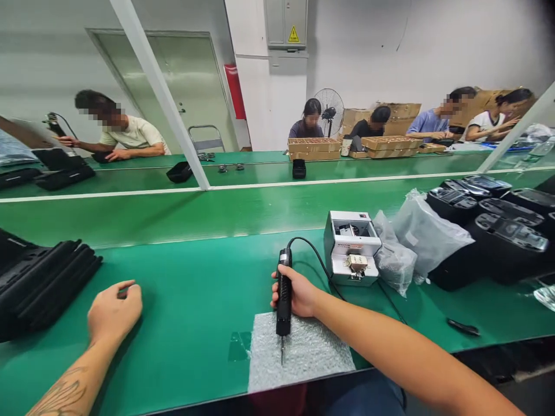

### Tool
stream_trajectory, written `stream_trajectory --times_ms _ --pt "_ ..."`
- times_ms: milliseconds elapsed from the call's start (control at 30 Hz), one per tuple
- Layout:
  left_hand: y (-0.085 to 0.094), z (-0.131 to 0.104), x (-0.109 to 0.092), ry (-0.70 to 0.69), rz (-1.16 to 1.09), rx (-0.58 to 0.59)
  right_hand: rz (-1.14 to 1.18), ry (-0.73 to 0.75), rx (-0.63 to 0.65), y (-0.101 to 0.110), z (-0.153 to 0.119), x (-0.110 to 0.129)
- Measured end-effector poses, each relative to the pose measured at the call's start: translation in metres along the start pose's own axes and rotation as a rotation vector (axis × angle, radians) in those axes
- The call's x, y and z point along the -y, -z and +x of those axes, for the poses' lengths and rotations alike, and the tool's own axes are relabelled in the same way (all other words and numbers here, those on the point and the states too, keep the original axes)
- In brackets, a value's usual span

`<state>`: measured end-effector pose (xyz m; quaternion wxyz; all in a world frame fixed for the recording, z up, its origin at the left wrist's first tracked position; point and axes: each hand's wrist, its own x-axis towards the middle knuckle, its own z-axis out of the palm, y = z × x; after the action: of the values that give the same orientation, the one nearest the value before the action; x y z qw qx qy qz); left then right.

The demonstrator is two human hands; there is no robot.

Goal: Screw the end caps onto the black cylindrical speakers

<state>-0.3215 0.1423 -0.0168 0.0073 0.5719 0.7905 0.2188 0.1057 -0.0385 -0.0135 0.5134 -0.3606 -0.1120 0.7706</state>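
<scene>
My right hand (295,289) is wrapped around a black electric screwdriver (284,306), its bit pointing down over a sheet of grey foam wrap (312,352) at the front of the bench. Whether the tip touches the foam I cannot tell. A cord runs from the top of the tool toward the right. My left hand (115,312) is over the green mat with fingers curled toward the thumb; the inside of its grip is hidden. Just left of it lies a pile of black plastic parts (47,283). A screw feeder (353,248) stands behind my right forearm.
Clear plastic bags (429,234) and several black housings (511,225) crowd the right side. A small black tool (463,327) lies near the front edge. A white post (162,98) rises beyond the bench. Several people work across it, near cardboard boxes (314,148).
</scene>
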Motion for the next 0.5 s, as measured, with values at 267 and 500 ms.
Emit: stream_trajectory --times_ms 267,500 --pt "-0.015 -0.002 -0.001 -0.09 0.146 0.029 0.034 0.005 -0.002 0.003 -0.003 -0.001" --pt "-0.004 -0.018 -0.026 -0.158 0.157 0.056 0.033 0.026 -0.056 -0.003 -0.009 0.0"
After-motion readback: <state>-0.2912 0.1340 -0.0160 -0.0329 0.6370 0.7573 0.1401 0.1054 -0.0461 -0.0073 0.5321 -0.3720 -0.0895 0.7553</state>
